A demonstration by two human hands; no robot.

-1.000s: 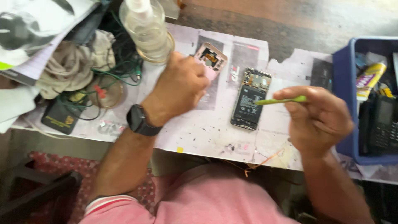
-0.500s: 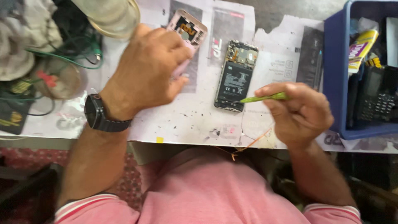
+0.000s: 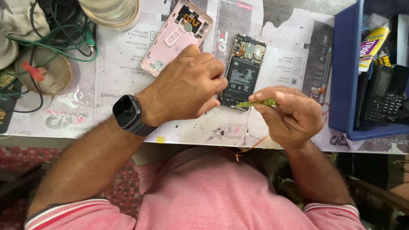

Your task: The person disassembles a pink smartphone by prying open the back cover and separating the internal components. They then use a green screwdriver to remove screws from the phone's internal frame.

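Head view, from the left: a clear round glass dish (image 3: 42,70) sits at the far left among green and black cables (image 3: 64,36), with a clear plastic jar (image 3: 111,12) beyond it at the far edge. All of it rests on a worn white printed paper sheet (image 3: 123,51) that covers the table, speckled with dark marks.

Next comes the pink rectangular phone back cover (image 3: 170,40), lying inside-up and tilted, its near corner under your left hand (image 3: 185,87). That hand, with a black smartwatch (image 3: 128,113) on the wrist, is loosely curled, palm down, fingertips touching the left edge of the opened phone body with its black battery exposed (image 3: 243,72). It grips nothing that you can see.

The phone lies flat in the middle, its long axis running near to far, leaning slightly right at the far end, metal shields and small parts showing there. Both hands are at its near end.

Your right hand (image 3: 292,115) is pinched shut on a thin yellow-green plastic pry stick (image 3: 255,103), which points left with its tip at the phone's near edge.

Far right stands a blue plastic bin (image 3: 345,76) holding a black keypad handset (image 3: 383,96) and a yellow tube (image 3: 371,42).
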